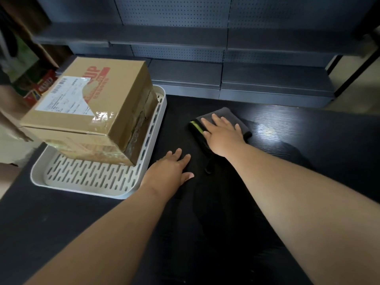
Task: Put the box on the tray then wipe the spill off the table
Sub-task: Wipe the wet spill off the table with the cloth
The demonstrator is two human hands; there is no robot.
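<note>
A taped cardboard box with a shipping label and red print sits on the white slotted tray at the left of the black table. My right hand lies flat, fingers spread, on a dark grey cloth with a yellow-green stripe, at the table's middle. A wet, shiny patch shows on the table just right of the cloth. Beside the tray's right edge, my left hand rests flat on the table and holds nothing.
Dark metal shelving stands behind the table. Cardboard and a red package lie beyond the table's left side. The tray's front part holds nothing.
</note>
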